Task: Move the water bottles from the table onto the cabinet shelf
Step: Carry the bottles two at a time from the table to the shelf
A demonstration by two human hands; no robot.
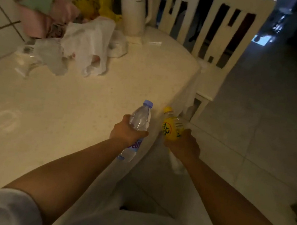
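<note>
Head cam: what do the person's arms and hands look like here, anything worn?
Both forearms are bare down to the wrists, with no gloves, watch or rings visible on the left hand or the right hand. A light grey sleeve covers the left upper arm at the bottom left corner. The right arm's sleeve is out of frame.

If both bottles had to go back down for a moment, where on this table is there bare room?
Bare tabletop runs from the near edge up to the white plastic bags, left of the left hand gripping the clear bottle. Another patch lies between the bags and the right edge. The far left corner, by bags and kettle, is crowded.
</note>
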